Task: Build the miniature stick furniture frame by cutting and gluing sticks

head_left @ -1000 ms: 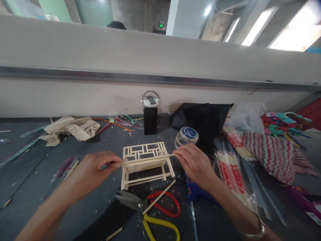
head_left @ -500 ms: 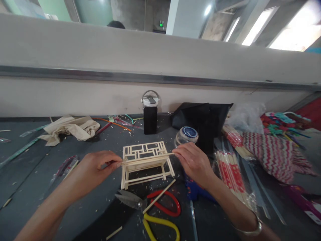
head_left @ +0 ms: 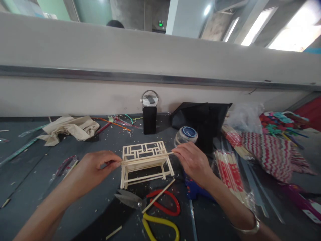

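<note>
A thin wooden stick [head_left: 145, 158] spans the upper front edge of a small wooden stick frame [head_left: 142, 149], which has a lattice panel at its back. My left hand [head_left: 99, 167] pinches the stick's left end between thumb and fingers. At the other end, the fingertips of my right hand [head_left: 192, 162] close on the same stick. Whether the stick touches the frame all along is unclear. Just in front lie scissors [head_left: 140, 203] with one red and one yellow handle, and a loose stick [head_left: 158, 196] rests across them.
Behind my right hand stands a clear jar with a blue lid [head_left: 189, 132]. A blue tool [head_left: 198, 190] lies partly under my right forearm. Packs of sticks [head_left: 229, 172] and a striped knitted piece [head_left: 268, 154] are at right. A phone [head_left: 149, 120] leans against a bottle; beige cloth [head_left: 72, 129] lies left.
Both hands keep the stick at the frame's upper edge in nearly the same position. The whole view has shifted very slightly; nothing else visibly differs.
</note>
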Demonstrator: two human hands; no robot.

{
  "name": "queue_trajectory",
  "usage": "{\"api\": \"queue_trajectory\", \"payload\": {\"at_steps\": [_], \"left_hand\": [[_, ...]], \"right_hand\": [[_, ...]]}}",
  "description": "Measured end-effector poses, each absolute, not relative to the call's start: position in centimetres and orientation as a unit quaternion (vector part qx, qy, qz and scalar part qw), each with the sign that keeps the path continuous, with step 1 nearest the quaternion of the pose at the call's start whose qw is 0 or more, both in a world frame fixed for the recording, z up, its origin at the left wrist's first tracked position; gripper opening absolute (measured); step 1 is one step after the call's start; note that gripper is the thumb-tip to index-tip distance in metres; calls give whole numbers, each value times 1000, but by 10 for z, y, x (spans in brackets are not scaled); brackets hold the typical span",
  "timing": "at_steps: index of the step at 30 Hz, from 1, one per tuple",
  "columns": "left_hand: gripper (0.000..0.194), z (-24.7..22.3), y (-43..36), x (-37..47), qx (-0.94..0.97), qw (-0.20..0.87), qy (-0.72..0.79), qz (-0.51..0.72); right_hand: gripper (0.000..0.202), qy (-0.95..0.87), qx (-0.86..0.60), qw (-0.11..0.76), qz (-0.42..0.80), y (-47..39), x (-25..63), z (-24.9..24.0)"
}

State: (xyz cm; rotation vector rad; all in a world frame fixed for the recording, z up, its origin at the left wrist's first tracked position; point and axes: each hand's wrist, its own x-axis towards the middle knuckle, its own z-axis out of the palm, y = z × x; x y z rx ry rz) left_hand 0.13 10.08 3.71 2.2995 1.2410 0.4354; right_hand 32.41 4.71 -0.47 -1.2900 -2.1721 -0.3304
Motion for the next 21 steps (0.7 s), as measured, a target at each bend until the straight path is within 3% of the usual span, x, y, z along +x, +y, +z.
{"api": "queue_trajectory", "payload": {"at_steps": [21], "left_hand": [[26,39,101,3,841,239,461,154]], "right_hand": [[18,-811,-493,296,-106,48,324,-8]]}}
